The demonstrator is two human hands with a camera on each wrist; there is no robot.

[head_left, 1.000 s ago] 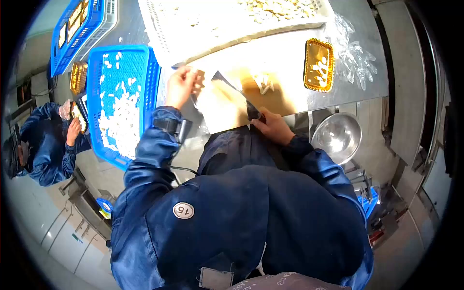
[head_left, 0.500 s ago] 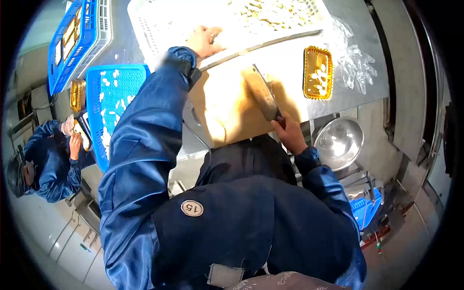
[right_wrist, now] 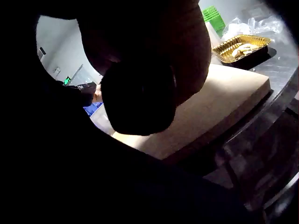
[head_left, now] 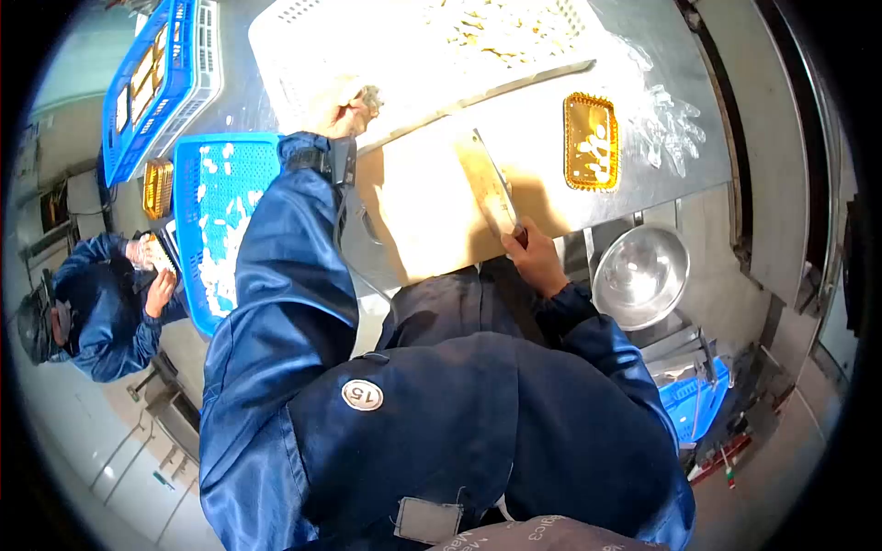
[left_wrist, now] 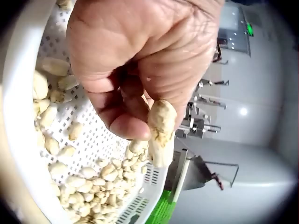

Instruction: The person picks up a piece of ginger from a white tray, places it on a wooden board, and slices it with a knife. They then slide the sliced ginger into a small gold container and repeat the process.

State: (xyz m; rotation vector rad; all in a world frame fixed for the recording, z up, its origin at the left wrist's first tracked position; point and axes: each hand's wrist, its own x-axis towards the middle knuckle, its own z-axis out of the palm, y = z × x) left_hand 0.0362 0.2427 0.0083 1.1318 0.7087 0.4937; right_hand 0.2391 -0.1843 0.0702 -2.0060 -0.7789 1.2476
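Observation:
At the white basket's near rim, my left hand (head_left: pixel 340 108) pinches a pale, elongated mushroom (left_wrist: pixel 162 133) with brown marks between thumb and fingers. The perforated white basket (left_wrist: pixel 16 107) below it holds many similar mushrooms (left_wrist: pixel 96 191). My right hand (head_left: pixel 537 260) grips the handle of a broad-bladed knife (head_left: pixel 490 188) at the near edge of the cutting board (head_left: pixel 404 211). The blade points away from me over the board. In the right wrist view the hand and handle are mostly dark shadow.
Right of the board stands a gold tray (head_left: pixel 588 108) with white pieces, beside crumpled clear plastic (head_left: pixel 675 129). A blue basket (head_left: pixel 243 151) of white pieces is at the left, where another person (head_left: pixel 101 303) works. A metal bowl (head_left: pixel 643 275) sits below the table's right edge.
My left hand went from above the board's left side into the white basket, then drew back leftward with a mushroom. The knife, angled over the board's near edge earlier, now extends across it.

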